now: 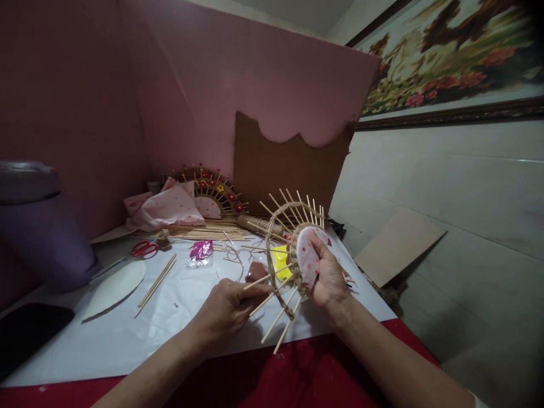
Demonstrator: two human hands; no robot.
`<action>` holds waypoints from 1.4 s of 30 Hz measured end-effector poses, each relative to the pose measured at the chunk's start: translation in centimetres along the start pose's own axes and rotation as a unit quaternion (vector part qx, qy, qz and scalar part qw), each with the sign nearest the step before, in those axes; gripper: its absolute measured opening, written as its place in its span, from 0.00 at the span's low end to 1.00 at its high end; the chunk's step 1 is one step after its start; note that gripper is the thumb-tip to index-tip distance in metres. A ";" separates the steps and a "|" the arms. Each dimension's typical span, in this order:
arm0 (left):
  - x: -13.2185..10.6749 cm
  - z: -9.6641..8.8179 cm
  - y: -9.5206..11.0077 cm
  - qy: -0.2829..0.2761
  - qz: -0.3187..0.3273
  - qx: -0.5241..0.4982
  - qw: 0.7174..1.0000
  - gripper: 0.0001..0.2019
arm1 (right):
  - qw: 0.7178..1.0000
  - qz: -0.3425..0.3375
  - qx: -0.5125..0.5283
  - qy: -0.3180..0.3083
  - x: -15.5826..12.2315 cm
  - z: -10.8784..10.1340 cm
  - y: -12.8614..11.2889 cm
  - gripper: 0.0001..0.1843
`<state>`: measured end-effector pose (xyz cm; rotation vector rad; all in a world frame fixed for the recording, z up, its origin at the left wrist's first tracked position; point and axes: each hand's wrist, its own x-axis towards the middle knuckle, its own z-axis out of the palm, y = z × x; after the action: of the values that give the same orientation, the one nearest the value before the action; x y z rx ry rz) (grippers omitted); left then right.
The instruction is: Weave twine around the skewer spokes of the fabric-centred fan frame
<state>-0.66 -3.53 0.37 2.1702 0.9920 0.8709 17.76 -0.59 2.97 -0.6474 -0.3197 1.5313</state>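
Above the table's front edge I hold a fan-shaped craft, a half disc covered in pink spotted cloth with thin wooden sticks radiating from it. A twine band is woven in an arc across the sticks, and more twine edges the disc. My right hand is closed on the cloth-covered disc, thumb on its face. On the other side, my left hand pinches at the outer end of one lower stick; its fingertips are partly hidden.
Scissors, a white half disc, loose sticks, a twine roll and packets of coloured clay lie on the table. A purple tumbler stands left; a decorated fan leans behind.
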 end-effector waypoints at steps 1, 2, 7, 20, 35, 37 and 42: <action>0.0 0.1 -0.1 0.003 0.005 0.005 1.000 0.17 | 1.000 -0.006 -0.001 0.003 0.0 0.0 -0.1 0.10; 0.0 0.2 -0.2 0.004 0.011 0.014 1.000 0.17 | 1.000 -0.011 -0.002 0.009 0.0 0.1 -0.1 0.10; 0.0 0.7 -0.2 -0.011 0.026 0.062 0.998 0.19 | 0.996 -0.069 0.020 0.044 0.1 0.2 0.0 0.08; -0.6 0.9 0.6 -0.025 0.040 0.105 0.993 0.15 | 0.979 -0.162 -0.002 0.123 1.7 -0.4 -1.3 0.13; -1.0 1.0 0.9 -0.015 0.080 0.276 0.958 0.13 | 0.973 -0.219 -0.043 0.062 1.9 -0.5 -2.1 0.16; -1.0 1.2 0.8 -0.006 0.096 0.295 0.951 0.12 | 0.972 -0.223 -0.041 0.057 1.9 -0.5 -2.0 0.16; -1.2 1.5 0.6 0.018 0.136 0.303 0.943 0.10 | 0.963 -0.257 -0.038 0.071 1.2 -0.1 -1.3 0.17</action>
<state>0.10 -5.14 -0.50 2.8750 1.0991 0.7989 18.94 0.71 3.43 -0.6692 -0.4028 0.9746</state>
